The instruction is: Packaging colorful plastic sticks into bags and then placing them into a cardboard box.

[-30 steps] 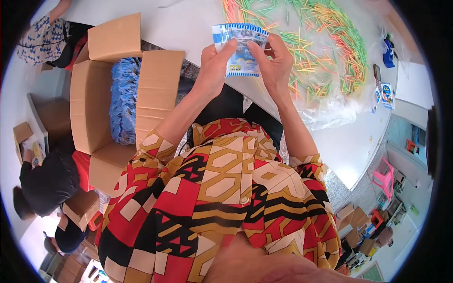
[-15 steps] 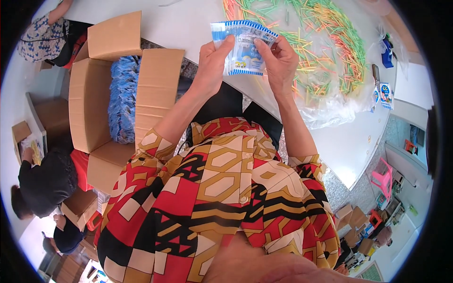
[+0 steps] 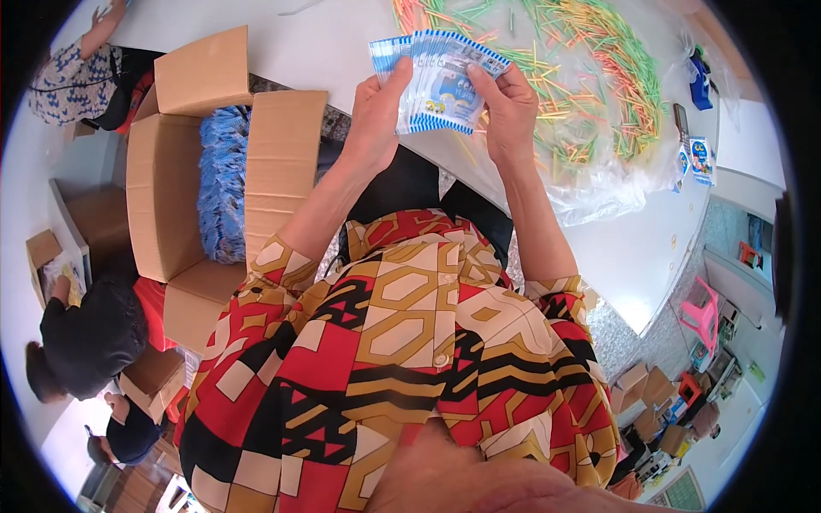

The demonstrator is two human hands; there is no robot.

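Note:
A fanned stack of small blue-and-white packets [image 3: 445, 81] is held up over the white table's [image 3: 325, 43] near edge. My left hand [image 3: 380, 107] grips the stack's left side, thumb on the front. My right hand [image 3: 511, 107] pinches the right side, fingers spreading the top packets. Beyond the hands lies a clear plastic sheet covered with several thin green, yellow and orange sticks [image 3: 590, 77].
An open cardboard box [image 3: 184, 197] filled with more blue packets [image 3: 224, 184] stands at my left. Other people [image 3: 90, 333] sit low on the left among small cartons. A few packets [image 3: 697, 158] lie at the table's right edge; a pink stool [image 3: 701, 312] stands beyond.
The stack has fanned out a little wider between my hands and tilted slightly; both hands stay in about the same place.

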